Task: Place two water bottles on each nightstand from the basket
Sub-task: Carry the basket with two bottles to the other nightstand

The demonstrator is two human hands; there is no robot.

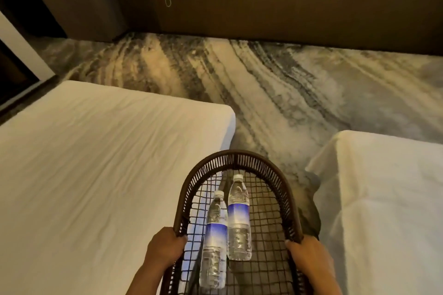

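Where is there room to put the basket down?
Both hands, left hand and right hand, hold the basket. The left bed and right bed look bare. The carpet between them narrows near the basket.

2 clear bottles (226, 227) w/ blue labels, white caps, lying flat side by side, touching, in dark woven basket (236, 155), caps pointing away.
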